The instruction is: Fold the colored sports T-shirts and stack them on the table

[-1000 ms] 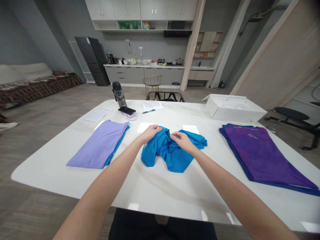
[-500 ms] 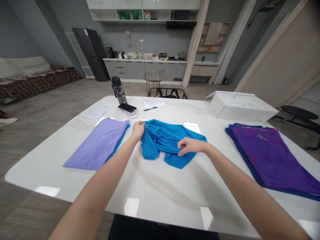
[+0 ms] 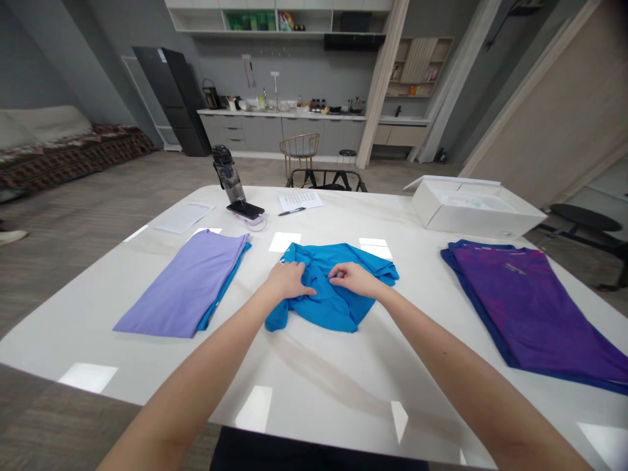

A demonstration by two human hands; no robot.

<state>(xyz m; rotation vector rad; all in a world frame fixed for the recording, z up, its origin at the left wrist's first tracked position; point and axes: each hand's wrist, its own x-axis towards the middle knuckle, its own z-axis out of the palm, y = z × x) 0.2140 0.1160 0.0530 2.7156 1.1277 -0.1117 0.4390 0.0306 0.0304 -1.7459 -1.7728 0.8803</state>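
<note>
Both hands have drawn closer together since the earlier frame: the left hand [image 3: 287,280] has come in from the top left corner of the blue cloth [image 3: 328,307] onto its left part, and the right hand [image 3: 357,279] has shifted left, toward the middle. Fabric that was spread smoother there is now more rumpled.

At the far left of the work, the lilac cloth [image 3: 184,288] lies flat on the desk [image 3: 318,386], apart from the left hand. Next comes the left hand itself, palm down on the blue cloth, its grip wide, the thumb set well off from the fingers; pale print shows at the cloth's edge just beyond them.

Between and under the hands lies the blue cloth, crumpled, its long axis running left to right, across the line of the forearms. Most of what shows lies to the right of the left hand and on the near side of both. From the middle fold, the right hand is a little nearer by its fingertips; its grip is narrow, though I cannot tell whether fabric is pinched in it.

Farther right, well apart from the right hand, lies the purple cloth [image 3: 530,301].
</note>
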